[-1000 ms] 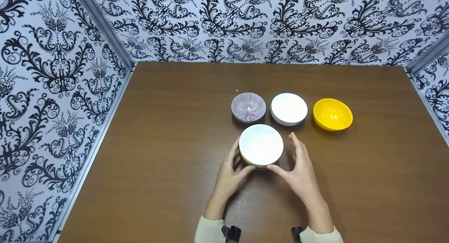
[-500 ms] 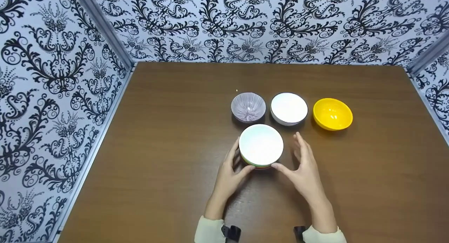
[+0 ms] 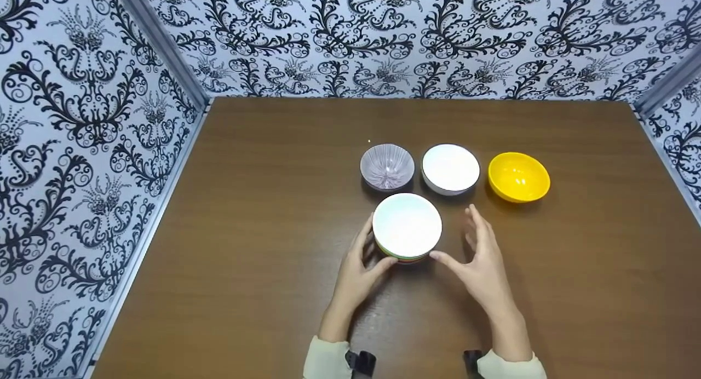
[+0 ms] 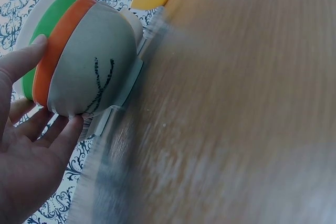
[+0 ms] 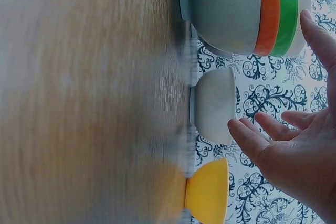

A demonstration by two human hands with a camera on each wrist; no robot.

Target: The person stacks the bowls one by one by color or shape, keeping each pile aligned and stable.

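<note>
A stack of bowls (image 3: pixel 407 225) stands on the brown table in the head view, its white top bowl facing up. From the side, in the left wrist view, a green bowl (image 4: pixel 51 19) and an orange bowl (image 4: pixel 47 80) show as bands under the white rim, above a grey bowl (image 4: pixel 94 51) with dark marks. My left hand (image 3: pixel 353 275) holds the stack's left side, thumb at the front and fingers round the side. My right hand (image 3: pixel 482 272) is spread beside the stack, thumb tip close to its rim and fingers apart from it.
Behind the stack, a purple-striped bowl (image 3: pixel 387 167), a white bowl (image 3: pixel 450 169) and a yellow bowl (image 3: pixel 518 177) stand in a row. Patterned wall panels (image 3: pixel 383 39) border the table (image 3: pixel 246 231) at the back and sides.
My right hand has moved right, away from the stack, and its fingers have come off the side. The left hand and the bowls stay in place.
</note>
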